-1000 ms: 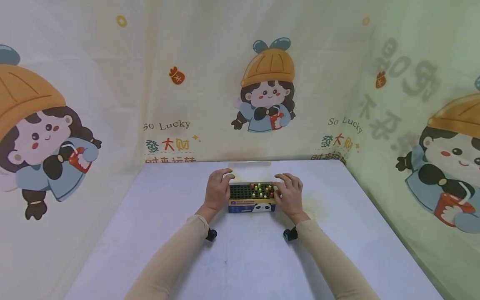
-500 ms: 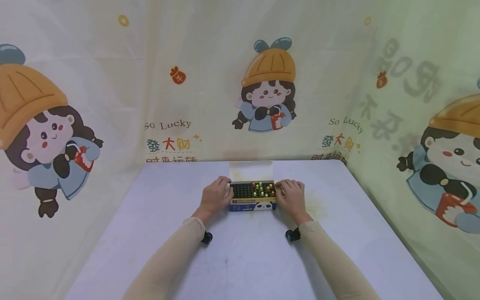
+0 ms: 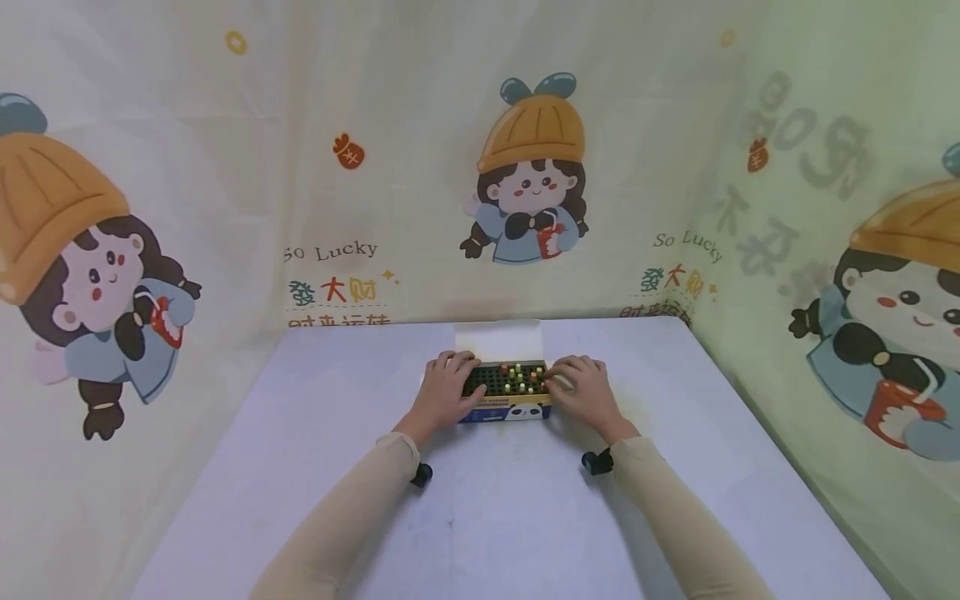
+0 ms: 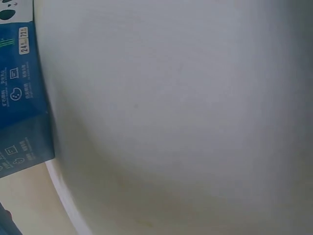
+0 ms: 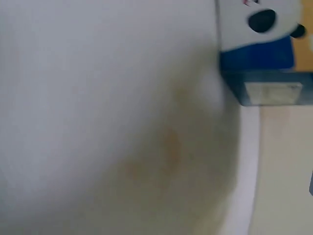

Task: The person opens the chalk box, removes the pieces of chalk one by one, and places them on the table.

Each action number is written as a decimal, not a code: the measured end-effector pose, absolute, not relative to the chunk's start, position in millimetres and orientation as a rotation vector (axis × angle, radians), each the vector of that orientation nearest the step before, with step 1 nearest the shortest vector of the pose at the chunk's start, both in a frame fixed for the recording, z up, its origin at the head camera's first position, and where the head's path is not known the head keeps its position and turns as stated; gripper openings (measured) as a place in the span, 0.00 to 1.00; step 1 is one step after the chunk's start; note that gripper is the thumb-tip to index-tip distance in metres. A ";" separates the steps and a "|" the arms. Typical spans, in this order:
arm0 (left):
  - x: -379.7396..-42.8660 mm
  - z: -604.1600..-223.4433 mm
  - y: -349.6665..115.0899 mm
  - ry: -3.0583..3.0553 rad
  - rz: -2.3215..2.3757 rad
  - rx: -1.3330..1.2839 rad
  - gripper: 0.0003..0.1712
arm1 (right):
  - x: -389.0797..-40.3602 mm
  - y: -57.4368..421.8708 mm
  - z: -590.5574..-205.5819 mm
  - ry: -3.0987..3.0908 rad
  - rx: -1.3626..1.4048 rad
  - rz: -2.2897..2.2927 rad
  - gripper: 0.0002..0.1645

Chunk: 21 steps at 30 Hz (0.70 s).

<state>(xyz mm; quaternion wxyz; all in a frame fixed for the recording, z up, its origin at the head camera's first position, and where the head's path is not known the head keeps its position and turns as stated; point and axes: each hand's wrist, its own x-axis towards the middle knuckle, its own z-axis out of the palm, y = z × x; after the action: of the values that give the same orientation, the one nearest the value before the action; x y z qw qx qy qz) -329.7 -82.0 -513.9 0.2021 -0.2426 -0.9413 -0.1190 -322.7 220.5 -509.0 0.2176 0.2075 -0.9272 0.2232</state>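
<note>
In the head view, a blue and yellow box [image 3: 491, 412] with a panda picture stands on the table. Its top is a black grid of holes, with several small yellow, white and red stick ends [image 3: 522, 377] toward the right. My left hand [image 3: 444, 390] lies across the box's left end, thumb over the front part of the grid and fingers at the back edge. At the right end, my right hand [image 3: 587, 390] has its thumb and index fingertips close together at the edge; I cannot tell what they pinch. Both wrist views show the box's lower side, but no hand.
A whitish flap [image 3: 498, 337] extends behind the box toward the table's far edge. The white table [image 3: 510, 517] spreads around it. A printed curtain [image 3: 420, 167] encloses the back and both sides. Each wrist carries a small black camera [image 3: 597, 462].
My left hand has moved right, from beside the box onto its left end. My right hand's fingers have come down and drawn together at the right end. The box has barely moved.
</note>
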 end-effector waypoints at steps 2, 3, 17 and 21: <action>-328.9 -514.2 -82.0 -2.640 -0.345 -0.675 0.33 | -323.6 223.3 -504.0 -2.597 0.605 0.646 0.06; -328.5 -514.1 -82.1 -2.650 -0.357 -0.673 0.33 | -324.1 224.4 -501.7 -2.611 0.623 0.657 0.05; -328.1 -516.1 -85.1 -2.732 -0.435 -0.707 0.38 | -325.0 218.4 -474.0 -2.852 0.667 0.638 0.05; -327.4 -516.4 -85.9 -2.752 -0.430 -0.724 0.39 | -324.9 217.2 -472.4 -2.872 0.670 0.609 0.04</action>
<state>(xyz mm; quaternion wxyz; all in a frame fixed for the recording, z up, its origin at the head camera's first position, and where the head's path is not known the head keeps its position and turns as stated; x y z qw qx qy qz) -327.4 -85.9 -516.4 0.1312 -0.2494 -0.9480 -0.1482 -324.9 217.2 -472.4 0.0650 0.2219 -0.9518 0.2017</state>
